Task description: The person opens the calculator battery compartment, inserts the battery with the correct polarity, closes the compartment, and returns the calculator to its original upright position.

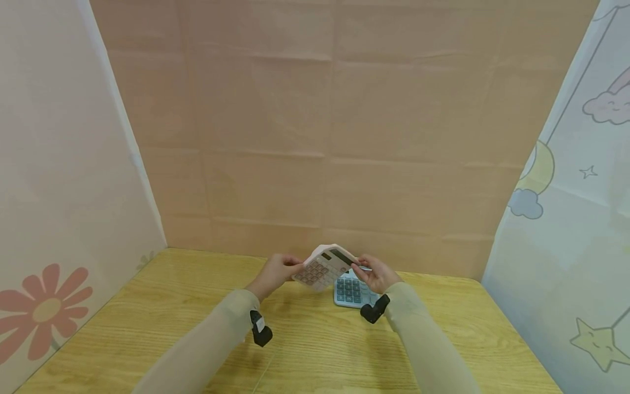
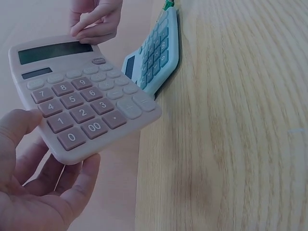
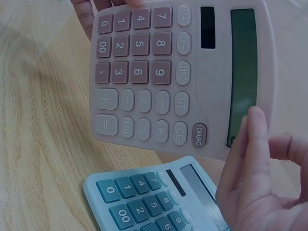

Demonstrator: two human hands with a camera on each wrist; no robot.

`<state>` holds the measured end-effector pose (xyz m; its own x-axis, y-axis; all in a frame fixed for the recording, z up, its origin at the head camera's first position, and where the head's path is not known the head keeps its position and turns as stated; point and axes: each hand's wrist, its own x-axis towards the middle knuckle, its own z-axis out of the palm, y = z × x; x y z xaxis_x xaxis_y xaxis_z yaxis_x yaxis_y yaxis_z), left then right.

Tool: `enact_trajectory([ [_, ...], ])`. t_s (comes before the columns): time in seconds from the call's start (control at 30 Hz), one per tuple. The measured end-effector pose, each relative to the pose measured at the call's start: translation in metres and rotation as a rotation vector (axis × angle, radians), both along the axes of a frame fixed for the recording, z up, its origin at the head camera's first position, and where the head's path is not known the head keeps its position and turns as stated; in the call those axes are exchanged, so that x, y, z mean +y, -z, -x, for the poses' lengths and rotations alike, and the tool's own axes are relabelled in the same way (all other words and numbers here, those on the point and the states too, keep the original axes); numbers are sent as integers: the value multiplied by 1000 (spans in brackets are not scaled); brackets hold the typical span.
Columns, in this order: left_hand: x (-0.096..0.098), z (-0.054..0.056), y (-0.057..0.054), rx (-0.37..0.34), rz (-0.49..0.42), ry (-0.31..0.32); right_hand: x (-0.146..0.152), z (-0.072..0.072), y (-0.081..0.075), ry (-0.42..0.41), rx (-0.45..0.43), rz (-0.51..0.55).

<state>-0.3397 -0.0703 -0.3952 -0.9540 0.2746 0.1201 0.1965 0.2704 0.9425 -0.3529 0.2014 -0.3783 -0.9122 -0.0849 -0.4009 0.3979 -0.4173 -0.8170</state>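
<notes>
Both hands hold a pink calculator (image 1: 322,269) tilted above the wooden table. My left hand (image 1: 277,273) grips its number-key end, thumb on the edge by the 4 key and fingers beneath, as the left wrist view shows. At the display end, my right hand (image 1: 376,273) pinches the corner, with fingers over the screen (image 3: 243,72) and the thumb behind. A blue calculator (image 1: 351,291) lies on the table under the right hand, partly covered by that hand and the pink one. Its keys (image 3: 139,210) face up in the right wrist view.
The wooden table (image 1: 305,350) ends at a tan backdrop (image 1: 325,137). Printed panels stand on both sides, one with a red flower (image 1: 46,312), the other with a star (image 1: 601,343). A small green item (image 2: 168,4) shows beyond the blue calculator in the left wrist view.
</notes>
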Motion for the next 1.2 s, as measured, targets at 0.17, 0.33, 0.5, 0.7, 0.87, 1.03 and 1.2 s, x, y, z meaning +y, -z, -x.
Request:
enact_trajectory([
  [0.17, 1, 0, 1, -4, -5, -15, 0, 0, 2, 11, -6, 15],
  [0.33, 1, -1, 1, -58, -60, -13, -1, -1, 3, 14, -12, 21],
  [0.5, -1, -1, 3, -114, -93, -33, -1, -1, 3, 9, -4, 27],
  [0.7, 1, -3, 3, -160, -114, -81, 0, -2, 3, 2, -3, 26],
  [0.87, 1, -5, 3, -163, -144, -90, 0, -2, 3, 2, -6, 22],
  [1.03, 0, -5, 4, -188, -171, -87, 0, -1, 2, -1, 5, 48],
  [1.2, 0, -5, 7, -226, -215, -121, 0, 0, 3, -4, 6, 42],
])
